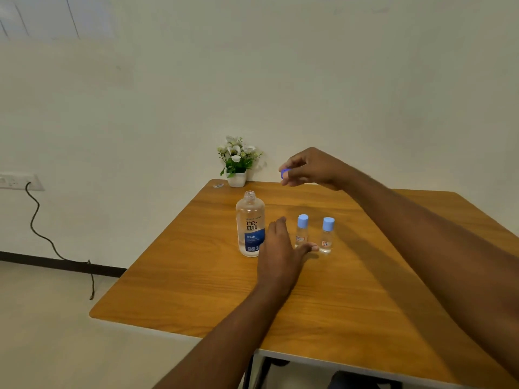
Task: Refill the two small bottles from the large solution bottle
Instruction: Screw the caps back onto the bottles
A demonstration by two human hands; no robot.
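Right hand (311, 168) pinches the blue cap (285, 173). Left hand (280, 255) is spread and empty. The uncapped renu solution bottle (250, 220) stands just beside its fingers, and the first small bottle (302, 231) and second small bottle (327, 235), both capped, stand past its thumb. Risk: a stray knock could topple the open bottle and spill solution.

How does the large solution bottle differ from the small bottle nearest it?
The large solution bottle is uncapped, a blue cap pinched in the right hand; the small bottle wears a light blue cap. The large bottle is taller and wider than the small one. Both are clear and upright on the table.
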